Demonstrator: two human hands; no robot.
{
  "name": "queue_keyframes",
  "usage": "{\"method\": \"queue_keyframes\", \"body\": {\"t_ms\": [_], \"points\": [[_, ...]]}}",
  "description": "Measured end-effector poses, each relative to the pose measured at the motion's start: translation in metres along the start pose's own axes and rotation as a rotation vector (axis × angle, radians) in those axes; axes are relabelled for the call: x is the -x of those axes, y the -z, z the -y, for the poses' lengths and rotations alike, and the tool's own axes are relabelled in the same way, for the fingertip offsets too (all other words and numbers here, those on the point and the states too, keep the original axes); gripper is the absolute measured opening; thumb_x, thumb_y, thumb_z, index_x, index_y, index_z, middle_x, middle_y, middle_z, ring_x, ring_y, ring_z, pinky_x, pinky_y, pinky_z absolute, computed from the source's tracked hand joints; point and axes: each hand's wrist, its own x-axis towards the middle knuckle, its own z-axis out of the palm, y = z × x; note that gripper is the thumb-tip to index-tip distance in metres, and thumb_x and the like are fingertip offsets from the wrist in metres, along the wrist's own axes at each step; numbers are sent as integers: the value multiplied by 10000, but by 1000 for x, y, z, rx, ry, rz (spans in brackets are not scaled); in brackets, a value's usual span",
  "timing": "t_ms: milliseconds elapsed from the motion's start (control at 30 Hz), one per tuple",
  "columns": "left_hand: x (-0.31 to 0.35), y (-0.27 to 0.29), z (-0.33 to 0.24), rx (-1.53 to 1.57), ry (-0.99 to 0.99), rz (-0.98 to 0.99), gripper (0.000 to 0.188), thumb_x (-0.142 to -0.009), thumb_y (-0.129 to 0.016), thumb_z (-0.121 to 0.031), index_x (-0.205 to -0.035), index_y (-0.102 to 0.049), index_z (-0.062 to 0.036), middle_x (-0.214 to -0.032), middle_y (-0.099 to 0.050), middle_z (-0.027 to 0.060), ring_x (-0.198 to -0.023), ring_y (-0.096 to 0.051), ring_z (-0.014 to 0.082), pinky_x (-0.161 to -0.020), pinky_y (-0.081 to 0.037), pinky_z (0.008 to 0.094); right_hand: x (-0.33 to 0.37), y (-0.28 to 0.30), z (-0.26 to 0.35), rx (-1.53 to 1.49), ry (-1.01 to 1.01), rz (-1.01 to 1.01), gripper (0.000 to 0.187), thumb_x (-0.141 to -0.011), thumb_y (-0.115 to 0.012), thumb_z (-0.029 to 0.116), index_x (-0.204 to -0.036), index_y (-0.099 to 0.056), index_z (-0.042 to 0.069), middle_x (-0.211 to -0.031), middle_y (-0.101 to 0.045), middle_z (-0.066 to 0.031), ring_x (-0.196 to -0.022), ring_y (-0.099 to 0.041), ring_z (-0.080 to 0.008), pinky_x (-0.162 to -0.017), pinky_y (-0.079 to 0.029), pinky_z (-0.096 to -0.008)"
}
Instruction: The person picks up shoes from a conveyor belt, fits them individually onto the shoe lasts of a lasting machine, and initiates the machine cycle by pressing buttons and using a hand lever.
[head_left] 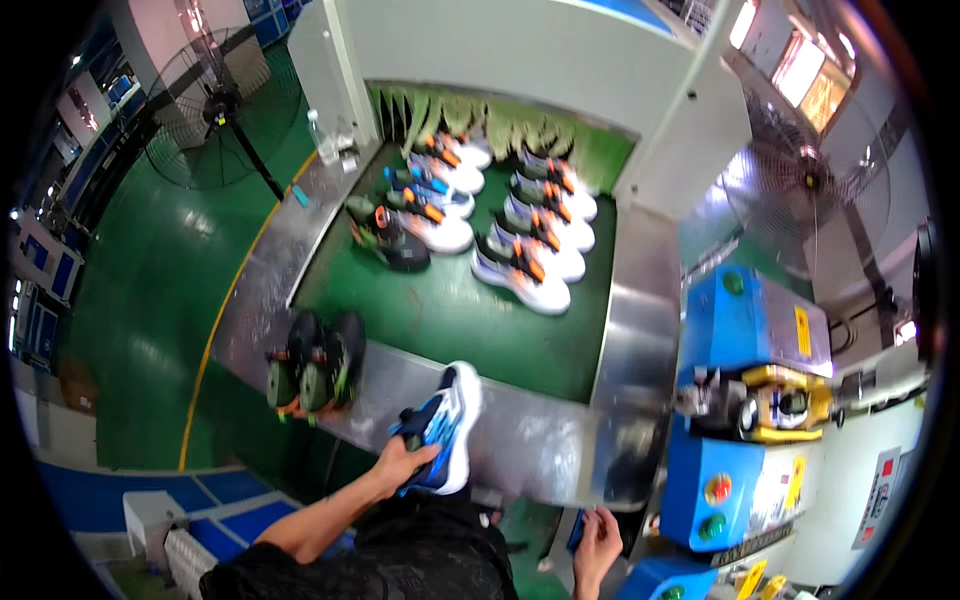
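A blue, black and white sneaker (pixel 452 425) is gripped in my left hand (pixel 402 463), its white sole turned to the right, over the metal front edge of the conveyor. My right hand (pixel 597 545) is lower right, beside the metal edge, its fingers curled; a dark blue bit shows next to them, and what they hold, if anything, I cannot make out. Two black and green shoes (pixel 318 365) stand on the metal edge to the left. On the green belt (pixel 440 320) sit two rows of sneakers (pixel 522 272), mostly white-soled with orange, plus a black one (pixel 388 238).
Green fringe strips (pixel 590 155) hang at the machine's opening behind the shoes. Blue machine boxes (pixel 712 490) with red and green buttons stand on the right. Large fans (pixel 222 105) stand on both sides. A clear bottle (pixel 320 135) is on the left metal ledge.
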Motion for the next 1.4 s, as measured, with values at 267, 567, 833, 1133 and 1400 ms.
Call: {"method": "queue_keyframes", "body": {"t_ms": [267,567,833,1133,1400], "points": [[-64,58,-46,-399,-360,-273,963,-714,-801,-234,-1460,-244,11,-1388,-427,276,-1302,-433,413,-1071,-375,443,-132,-271,128,171,290,609,454,-862,-708,119,-1257,-557,-45,-1199,-647,-162,-1090,-641,-230,-917,-513,-357],[-109,67,-59,-474,-560,-268,625,-752,-793,-164,-1292,-527,3,-1283,-558,248,-1162,-562,416,-958,-478,447,-281,-671,131,593,798,648,778,-655,-848,339,-1273,-503,16,-1140,-631,-182,-1037,-624,-353,-950,-477,-442],[-103,78,-57,-441,-377,-78,846,-692,-836,-125,-1403,-396,5,-1456,-395,201,-1299,-445,336,-1027,-418,400,-230,-534,176,646,321,672,548,-685,-775,404,-1036,-624,12,-918,-665,-201,-861,-635,-366,-768,-525,-456],[-94,37,-235,453,297,882,592,-1007,-415,-446,-1413,-381,-17,-1344,-528,153,-1252,-508,328,-1079,-390,450,-86,-207,291,207,833,872,675,-670,-826,168,-1271,-552,30,-1260,-561,-192,-1199,-509,-355,-1042,-419,-409],[28,-135,-187,-48,150,1279,560,-996,-467,-350,-1421,-367,1,-1370,-500,185,-1280,-485,314,-1087,-384,432,108,-125,147,-245,212,221,844,-890,-687,243,-1532,-179,36,-1557,-275,-149,-1425,-293,-262,-1157,-236,-366]]}}
